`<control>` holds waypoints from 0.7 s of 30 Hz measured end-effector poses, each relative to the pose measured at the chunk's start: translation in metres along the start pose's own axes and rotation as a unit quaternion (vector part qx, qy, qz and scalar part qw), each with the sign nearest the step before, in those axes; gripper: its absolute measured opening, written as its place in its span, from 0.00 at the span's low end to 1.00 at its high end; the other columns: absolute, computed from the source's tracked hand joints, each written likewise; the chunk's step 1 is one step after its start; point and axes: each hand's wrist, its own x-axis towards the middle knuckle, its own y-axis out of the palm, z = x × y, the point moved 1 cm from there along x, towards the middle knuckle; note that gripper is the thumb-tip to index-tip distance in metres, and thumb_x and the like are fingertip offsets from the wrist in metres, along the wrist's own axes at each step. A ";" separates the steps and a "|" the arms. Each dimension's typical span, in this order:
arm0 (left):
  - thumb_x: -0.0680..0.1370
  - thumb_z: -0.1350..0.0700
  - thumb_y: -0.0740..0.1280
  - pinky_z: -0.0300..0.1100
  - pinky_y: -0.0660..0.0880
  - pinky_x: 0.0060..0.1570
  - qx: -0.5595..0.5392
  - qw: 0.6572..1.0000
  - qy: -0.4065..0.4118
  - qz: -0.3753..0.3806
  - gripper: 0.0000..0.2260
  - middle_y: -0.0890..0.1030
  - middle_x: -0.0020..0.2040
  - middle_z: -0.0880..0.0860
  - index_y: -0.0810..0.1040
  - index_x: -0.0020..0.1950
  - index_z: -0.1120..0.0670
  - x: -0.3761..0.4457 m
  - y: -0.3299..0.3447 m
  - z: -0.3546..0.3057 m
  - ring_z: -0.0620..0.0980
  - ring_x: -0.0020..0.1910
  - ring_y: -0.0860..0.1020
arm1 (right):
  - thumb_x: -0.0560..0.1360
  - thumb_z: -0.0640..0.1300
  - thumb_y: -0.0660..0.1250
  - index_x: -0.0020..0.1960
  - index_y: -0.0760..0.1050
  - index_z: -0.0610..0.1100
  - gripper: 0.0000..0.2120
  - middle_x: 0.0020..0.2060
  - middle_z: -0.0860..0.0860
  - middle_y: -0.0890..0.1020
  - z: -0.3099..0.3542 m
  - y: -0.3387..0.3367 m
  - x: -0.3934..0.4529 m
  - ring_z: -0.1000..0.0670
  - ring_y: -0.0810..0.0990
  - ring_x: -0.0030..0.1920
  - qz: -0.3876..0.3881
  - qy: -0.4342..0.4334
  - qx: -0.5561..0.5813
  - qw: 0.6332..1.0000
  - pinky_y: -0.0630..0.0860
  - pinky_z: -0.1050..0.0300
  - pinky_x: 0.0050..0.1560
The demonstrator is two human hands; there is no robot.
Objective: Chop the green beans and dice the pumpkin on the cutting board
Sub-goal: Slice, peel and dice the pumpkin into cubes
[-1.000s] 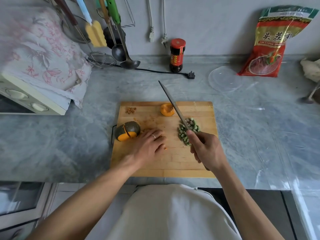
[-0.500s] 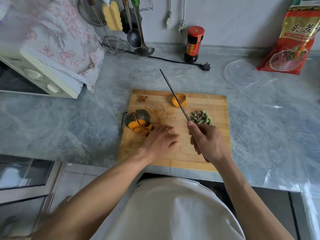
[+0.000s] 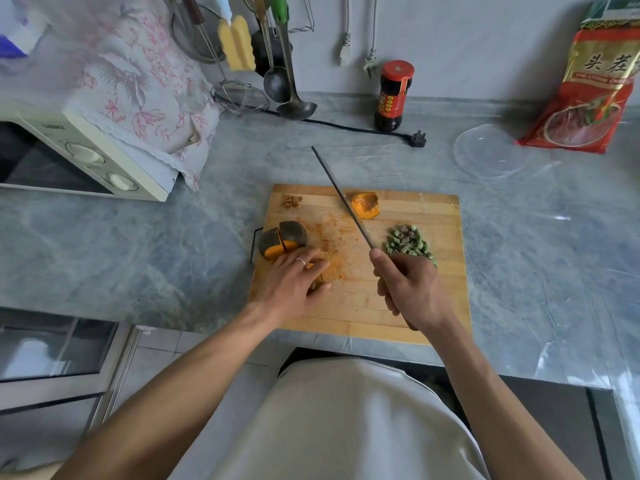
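Gripping knife — right hand; left hand fingers curled over orange pumpkin pieces — wooden board

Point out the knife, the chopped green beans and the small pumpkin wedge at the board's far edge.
knife (image 3: 343, 199): head view, middle of the blade.
chopped green beans (image 3: 408, 241): head view, centre of the pile.
small pumpkin wedge (image 3: 365, 204): head view, its orange flesh.

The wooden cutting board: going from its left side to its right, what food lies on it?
Dark-skinned pumpkin chunk with orange flesh → small pile of brown scraps → small orange pumpkin piece → heap of chopped green beans.
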 end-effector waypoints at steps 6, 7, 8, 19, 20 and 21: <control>0.79 0.41 0.62 0.54 0.75 0.62 -0.075 0.993 0.029 -0.090 0.21 0.79 0.65 0.54 0.82 0.62 0.54 -0.008 -0.005 0.014 0.55 0.64 0.76 | 0.79 0.62 0.62 0.40 0.77 0.34 0.29 0.26 0.47 0.80 0.003 -0.005 -0.004 0.49 0.76 0.23 -0.014 0.012 0.023 1.000 0.73 0.55 0.26; 0.78 0.41 0.64 0.51 0.74 0.62 -0.103 0.988 0.026 -0.114 0.21 0.80 0.63 0.54 0.83 0.61 0.55 -0.003 -0.011 0.011 0.54 0.64 0.76 | 0.80 0.61 0.62 0.40 0.77 0.35 0.28 0.26 0.48 0.80 0.004 -0.007 -0.004 0.50 0.75 0.23 -0.020 0.019 0.029 0.999 0.73 0.56 0.25; 0.78 0.44 0.66 0.49 0.75 0.61 -0.131 0.980 0.024 -0.144 0.19 0.81 0.62 0.53 0.84 0.59 0.55 0.003 -0.018 0.007 0.53 0.62 0.78 | 0.80 0.60 0.62 0.40 0.77 0.36 0.27 0.25 0.49 0.79 0.005 -0.010 -0.003 0.51 0.75 0.23 -0.027 0.025 0.038 0.999 0.72 0.57 0.25; 0.76 0.57 0.71 0.49 0.78 0.56 -0.215 0.972 -0.035 -0.091 0.18 0.79 0.64 0.54 0.78 0.67 0.54 0.123 -0.064 -0.015 0.54 0.62 0.78 | 0.79 0.65 0.60 0.38 0.75 0.34 0.33 0.28 0.38 0.80 -0.002 -0.040 0.009 0.41 0.75 0.24 -0.067 0.083 0.067 0.992 0.74 0.34 0.28; 0.75 0.57 0.73 0.50 0.77 0.61 -0.206 0.976 -0.038 -0.056 0.24 0.76 0.68 0.55 0.74 0.71 0.54 0.136 -0.064 -0.019 0.54 0.66 0.75 | 0.79 0.65 0.60 0.39 0.75 0.33 0.33 0.28 0.38 0.80 -0.002 -0.040 0.011 0.42 0.75 0.24 -0.068 0.086 0.069 0.992 0.74 0.34 0.28; 0.74 0.57 0.74 0.51 0.75 0.64 -0.194 0.980 -0.039 -0.013 0.30 0.72 0.71 0.56 0.70 0.75 0.53 0.150 -0.061 -0.022 0.55 0.69 0.72 | 0.79 0.64 0.60 0.39 0.75 0.33 0.33 0.28 0.38 0.80 -0.002 -0.041 0.013 0.41 0.75 0.25 -0.072 0.089 0.071 0.991 0.74 0.34 0.29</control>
